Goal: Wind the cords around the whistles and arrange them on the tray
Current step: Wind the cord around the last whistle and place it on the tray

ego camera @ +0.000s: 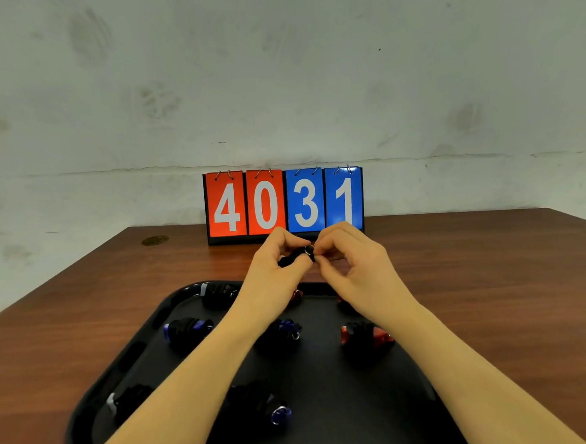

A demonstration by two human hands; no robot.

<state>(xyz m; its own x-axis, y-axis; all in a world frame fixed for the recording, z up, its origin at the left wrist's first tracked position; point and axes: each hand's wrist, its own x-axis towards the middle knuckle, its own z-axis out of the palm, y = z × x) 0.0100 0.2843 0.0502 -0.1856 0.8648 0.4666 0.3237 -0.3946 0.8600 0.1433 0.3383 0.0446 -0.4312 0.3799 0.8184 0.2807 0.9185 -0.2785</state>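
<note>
Above the black tray's (173, 299) twelve o'clock rim, the left hand (274, 267) pinches a cord-wrapped whistle (295, 256), long axis nine-to-three, while right hand (350, 259) fingers (322, 251) pinch its ring end.

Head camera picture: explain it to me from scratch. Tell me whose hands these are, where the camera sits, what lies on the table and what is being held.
There is no machine here. A person wears one wide-angle camera on the head, looking forward and down, so both bare arms reach in from the bottom.

The left hand and right hand meet above the far edge of a glossy black plastic tray. Together they pinch a small whistle wrapped in black cord with a metal ring at its end.

The tray rests on a brown wooden table. On it lie finished cord-wound whistles, among them a blue one at the left and a red one at the right; the arms hide parts of others.

Behind the hands stands a flip scoreboard with red and blue cards reading 4031, against a pale wall.
</note>
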